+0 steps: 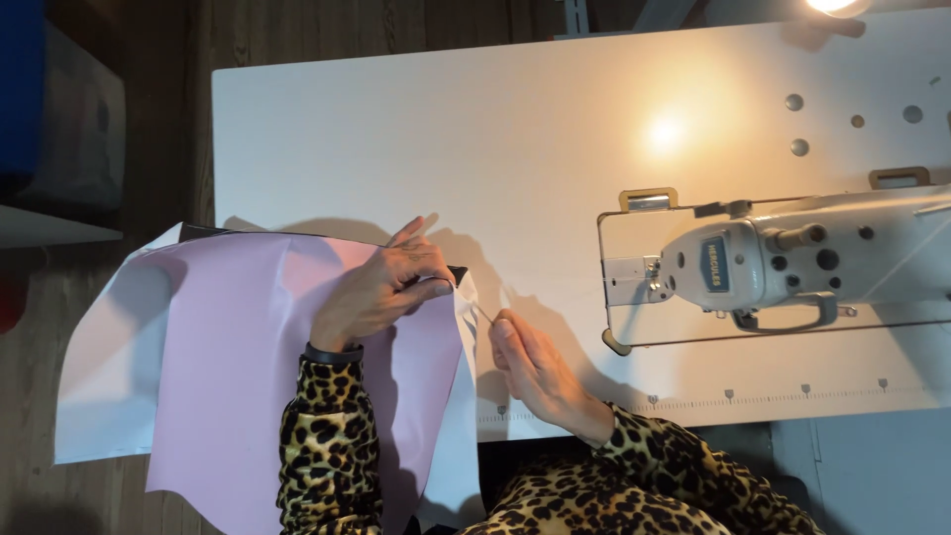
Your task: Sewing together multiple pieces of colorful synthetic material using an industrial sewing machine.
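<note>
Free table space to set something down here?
Bare white table behind the left hand, from its left edge to the sewing machine. Crowded at the near edge: pink sheet, both hands, right hand pinching a thin pin.

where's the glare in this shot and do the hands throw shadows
Head view: a lamp at the top edge blows out, with a bright hotspot on the white table; left hand and right hand cast soft shadows toward the left over the pink sheet; floor corners go dark.
</note>
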